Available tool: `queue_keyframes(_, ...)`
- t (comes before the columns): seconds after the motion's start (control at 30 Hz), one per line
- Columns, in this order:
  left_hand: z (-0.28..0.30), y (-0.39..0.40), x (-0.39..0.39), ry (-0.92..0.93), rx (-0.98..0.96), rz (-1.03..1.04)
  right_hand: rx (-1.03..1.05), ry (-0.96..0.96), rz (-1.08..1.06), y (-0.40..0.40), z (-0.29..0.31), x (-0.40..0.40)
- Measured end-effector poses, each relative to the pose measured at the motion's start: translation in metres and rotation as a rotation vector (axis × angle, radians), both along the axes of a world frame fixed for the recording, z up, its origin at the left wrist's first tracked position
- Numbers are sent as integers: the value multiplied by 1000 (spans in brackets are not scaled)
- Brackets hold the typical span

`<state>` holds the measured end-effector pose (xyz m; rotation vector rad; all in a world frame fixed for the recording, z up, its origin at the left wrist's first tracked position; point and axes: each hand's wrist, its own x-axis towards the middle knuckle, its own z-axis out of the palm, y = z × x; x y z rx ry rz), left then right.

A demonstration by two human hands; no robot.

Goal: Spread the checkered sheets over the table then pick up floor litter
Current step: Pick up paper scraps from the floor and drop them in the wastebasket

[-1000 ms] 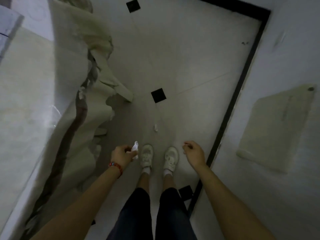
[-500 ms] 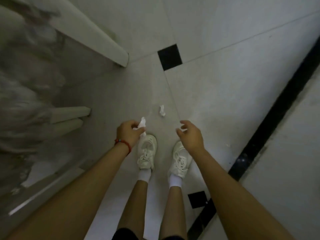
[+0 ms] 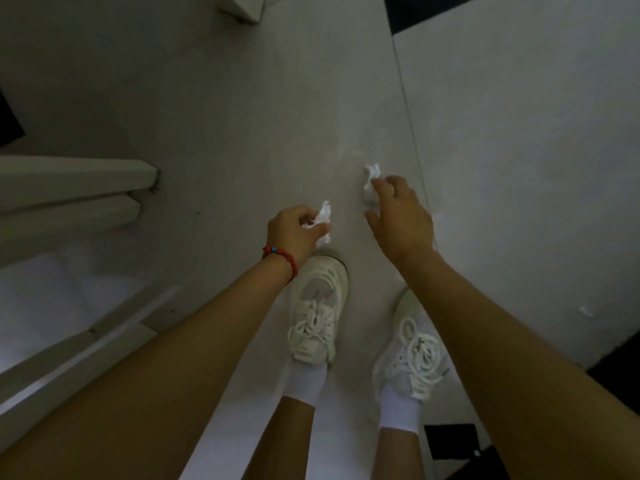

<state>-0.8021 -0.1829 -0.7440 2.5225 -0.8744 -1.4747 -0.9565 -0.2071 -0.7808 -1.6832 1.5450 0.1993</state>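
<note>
Seen from above on a pale tiled floor: two scraps of crumpled white paper, two hands, two white lace-up sneakers, two white socks. One scrap, a twisted white wad, pinched in the curled fingers of the left hand, its ends poking out above and below the fingertips, just ahead of the left sneaker. The other, a small crumpled white scrap, lay on the floor ahead of the right sneaker, beside a tile seam. Reached over it with the right hand, fingers spread and loosely bent, fingertips at the scrap's near edge; whether touching or closed on it, could not be told. Wore one red bead bracelet with a single blue bead on the left wrist. Pale furniture legs at left, dark floor insets at the corners of the view.
</note>
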Motion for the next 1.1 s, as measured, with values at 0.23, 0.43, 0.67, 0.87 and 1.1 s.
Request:
queue_keyframes(0.23,-21,15,0,0,-33,17,-166,117,46,6,-29,17)
queue_keyframes(0.43,0,10,-3,2,-45,58,-96,-73,-346,15,-4,-3)
queue_keyframes(0.67,83,-26,-31,72,-93,95,-97,-140,-537,12,95,-40)
queue_keyframes(0.87,196,-66,-63,118,-186,43,-148,-148,-753,-9,210,-85)
queue_keyframes(1.1,372,-100,-94,176,-260,17,-225,-189,-811,-25,386,-131)
